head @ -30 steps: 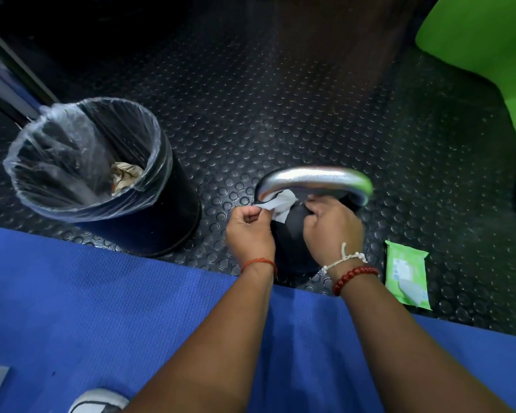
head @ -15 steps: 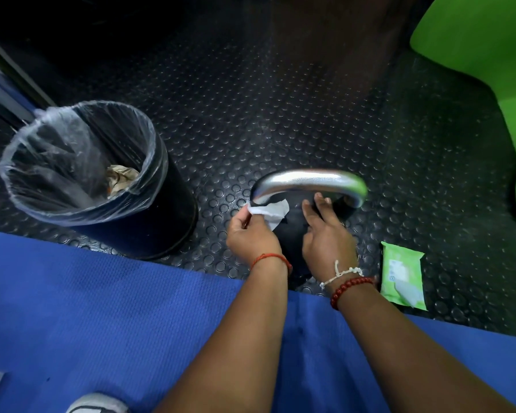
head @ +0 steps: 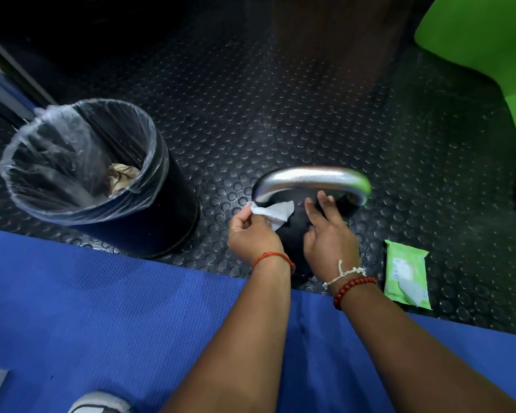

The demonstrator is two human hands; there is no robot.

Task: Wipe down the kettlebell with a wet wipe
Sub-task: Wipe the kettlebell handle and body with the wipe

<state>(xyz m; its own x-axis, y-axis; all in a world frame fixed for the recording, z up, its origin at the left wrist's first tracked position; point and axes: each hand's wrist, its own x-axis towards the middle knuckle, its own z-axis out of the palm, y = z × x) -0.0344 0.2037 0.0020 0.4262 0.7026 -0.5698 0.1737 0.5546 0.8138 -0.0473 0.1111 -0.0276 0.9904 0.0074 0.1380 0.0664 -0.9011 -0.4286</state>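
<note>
Kettlebell [head: 310, 178] body mostly hidden; shoe [head: 100, 403] cropped below

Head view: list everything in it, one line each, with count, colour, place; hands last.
Black kettlebell with chrome handle: one, black and silver, centre, on the floor.
White wet wipe: one, white, at the kettlebell's left side.
Green wipes pack: one, green, on the floor right of the kettlebell.
Round black bin with clear plastic liner: one, black, left.
Crumpled paper: one, beige, inside the bin.
Studded rubber floor: one, black, far half.
Blue mat: one, blue, near side.
Green panel: one, bright green, top right.
Shoe tip: one, white-grey, bottom edge.
Left hand: one, red thread at wrist, fingers pinch the wipe.
Right hand: one, white string and red beads at wrist, fingers straight on the kettlebell.
</note>
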